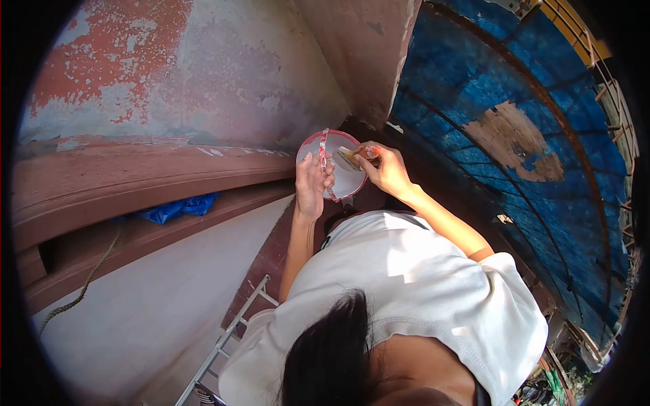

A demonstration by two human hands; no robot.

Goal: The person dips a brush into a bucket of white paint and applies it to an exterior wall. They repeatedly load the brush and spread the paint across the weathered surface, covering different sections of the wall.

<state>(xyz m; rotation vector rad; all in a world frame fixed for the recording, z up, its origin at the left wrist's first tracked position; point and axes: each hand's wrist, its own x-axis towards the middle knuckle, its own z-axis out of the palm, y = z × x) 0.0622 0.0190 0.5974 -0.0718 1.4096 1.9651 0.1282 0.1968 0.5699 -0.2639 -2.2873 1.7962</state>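
Metal ladder [230,338] bottom-left, nearest. Left hand [310,188] grips the handle of the round red-rimmed plastic bucket [352,177], held mid-air beside the peeling red-and-grey wall [189,74]; right hand [387,169] pinches a pale-bristled paintbrush [348,158] inside it. Blue tarp netting [487,88] beyond.

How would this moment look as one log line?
left hand: holds bucket by handle | right hand: brush in bucket | ladder below

Round pail [345,177], red rim, pale paint inside, handle band across its mouth; sits upper centre of frame. Brush [349,158], pale bristles, lies across the opening, tip inside.
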